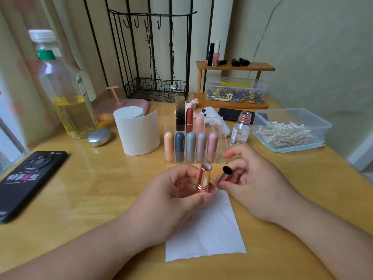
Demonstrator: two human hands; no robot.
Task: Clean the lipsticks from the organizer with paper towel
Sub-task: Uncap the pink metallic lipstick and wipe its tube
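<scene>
My left hand (171, 196) grips an uncapped rose-gold lipstick tube (204, 178), held upright just in front of the clear organizer (221, 152). My right hand (252, 182) pinches its mauve cap (225, 174), open end facing me, a little to the right of the tube. Several lipsticks stand in the organizer: a front row of pastel ones (190, 146) and three taller ones (189, 119) behind. A flat sheet of paper towel (210, 229) lies on the table under my hands.
A roll of paper towel (137, 131) stands left of the organizer. A small glass bottle (240, 131) and a tub of cotton swabs (288, 130) sit to the right. A phone (28, 178) lies at the left, an oil bottle (66, 91) behind it.
</scene>
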